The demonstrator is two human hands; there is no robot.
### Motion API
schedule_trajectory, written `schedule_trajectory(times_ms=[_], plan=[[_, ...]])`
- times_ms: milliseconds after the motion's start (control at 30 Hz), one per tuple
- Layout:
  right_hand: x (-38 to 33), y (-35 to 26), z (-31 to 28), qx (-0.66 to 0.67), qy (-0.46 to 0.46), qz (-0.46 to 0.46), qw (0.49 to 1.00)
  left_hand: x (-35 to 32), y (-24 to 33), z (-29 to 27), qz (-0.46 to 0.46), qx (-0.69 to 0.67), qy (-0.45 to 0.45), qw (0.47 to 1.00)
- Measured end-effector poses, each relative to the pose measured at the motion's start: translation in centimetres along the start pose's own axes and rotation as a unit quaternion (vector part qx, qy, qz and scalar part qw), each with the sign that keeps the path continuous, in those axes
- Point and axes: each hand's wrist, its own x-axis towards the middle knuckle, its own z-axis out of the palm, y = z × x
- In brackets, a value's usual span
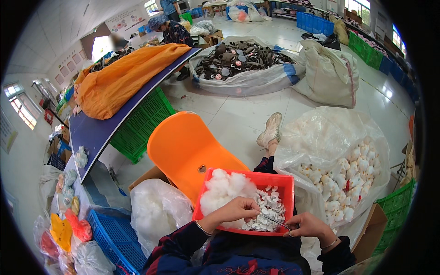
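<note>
Taking the red tray (289,195) as the middle of our clock, with twelve straight ahead of the person, we find it close against the front of the body. Inside it, white fluffy stuffing (224,188) fills the ten o'clock side, and a heap of small white pieces (271,208) lies toward three.

At four o'clock we see the right hand (311,226) grasping a slim metal tool (276,221) by its handle end, near the tray's rim. The tool slants over the white pieces toward the left hand (238,211), whose fingertips are drawn together by its far end (we cannot tell whether they pinch a piece, the tool's tip or nothing).

Around the tray, we have a large clear bag (316,133) of white plush parts (348,183) between two and three o'clock, and an orange chair (190,149) between ten and eleven. A smaller clear bag (158,213) with white filling sits at nine, and a blue basket (117,243) at eight, just beside that bag.
</note>
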Motion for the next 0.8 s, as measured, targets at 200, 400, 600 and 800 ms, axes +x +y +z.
schedule_trajectory(times_ms=[200, 400, 600, 800], plan=[[0.1, -0.5, 0.1, -0.068, 0.021, -0.015, 0.997, -0.6, -0.7, -0.3, 0.045, -0.044, 0.02, 0.998], [0.1, -0.1, 0.7, -0.261, 0.161, -0.074, 0.949, 0.1, -1.2, 0.7, -0.08, -0.019, 0.163, 0.983], [0.1, -2.4, 0.7, -0.408, 0.221, -0.099, 0.88, 0.2, -2.2, 0.7, -0.088, -0.13, 0.197, 0.968], [-0.2, -2.7, 0.3, -0.431, 0.235, -0.105, 0.865, 0.8, -1.3, 1.2, -0.034, -0.096, 0.186, 0.977]])
